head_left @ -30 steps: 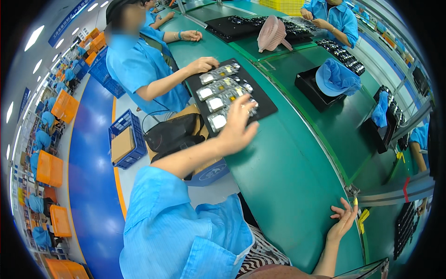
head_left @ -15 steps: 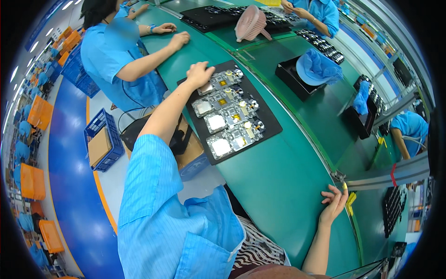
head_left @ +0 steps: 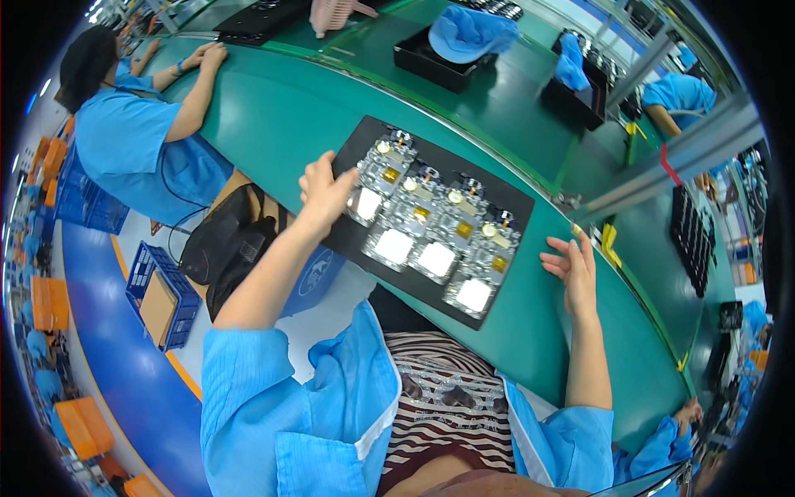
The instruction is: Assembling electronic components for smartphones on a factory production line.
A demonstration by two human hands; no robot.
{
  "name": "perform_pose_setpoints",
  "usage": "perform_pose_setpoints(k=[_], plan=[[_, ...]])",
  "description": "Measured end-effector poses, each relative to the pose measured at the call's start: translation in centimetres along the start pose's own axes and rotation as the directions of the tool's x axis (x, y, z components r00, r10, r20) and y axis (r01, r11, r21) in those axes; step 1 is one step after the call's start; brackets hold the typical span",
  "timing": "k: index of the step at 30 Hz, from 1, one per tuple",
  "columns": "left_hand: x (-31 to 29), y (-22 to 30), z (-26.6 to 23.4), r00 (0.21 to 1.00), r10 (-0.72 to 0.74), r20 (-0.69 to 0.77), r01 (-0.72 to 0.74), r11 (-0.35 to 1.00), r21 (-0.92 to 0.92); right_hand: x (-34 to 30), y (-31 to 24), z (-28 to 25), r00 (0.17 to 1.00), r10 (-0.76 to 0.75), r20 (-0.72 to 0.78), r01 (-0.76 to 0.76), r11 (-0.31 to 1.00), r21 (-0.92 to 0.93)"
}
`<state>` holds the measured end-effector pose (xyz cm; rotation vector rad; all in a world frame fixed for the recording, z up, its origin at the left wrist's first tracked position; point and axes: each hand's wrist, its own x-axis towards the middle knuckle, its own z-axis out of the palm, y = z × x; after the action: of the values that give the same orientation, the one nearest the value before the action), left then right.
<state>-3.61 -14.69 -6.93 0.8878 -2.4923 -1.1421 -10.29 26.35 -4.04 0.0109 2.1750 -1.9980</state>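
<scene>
resting left hand at the edge of the black tray, cannot tell if pinching; holding right hand wide and empty, off the opposite edge; spotting four circuit boards between both, probably light, stiff, fragile, best taken by rims.

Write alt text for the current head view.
A person's left hand is at the left edge of a black tray bearing four circuit boards over a green workbench. The open right hand is apart from the tray. A co-worker in blue is upper left.
</scene>
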Motion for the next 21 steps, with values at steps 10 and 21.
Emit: perform_pose_setpoints(k=[10, 21], plan=[[-10.3, 6.6, 1.9, 0.883, 0.431, 0.186, -0.469, 0.836, 0.285, -6.0, 0.1, -4.6, 0.986, 0.163, -0.020, -0.161, 0.985, 0.067], [-8.1, 10.0, 6.5, 0.863, 0.434, 0.260, -0.502, 0.794, 0.343, -7.5, 0.4, -1.6, 0.998, 0.049, -0.033, -0.050, 0.998, -0.024]])
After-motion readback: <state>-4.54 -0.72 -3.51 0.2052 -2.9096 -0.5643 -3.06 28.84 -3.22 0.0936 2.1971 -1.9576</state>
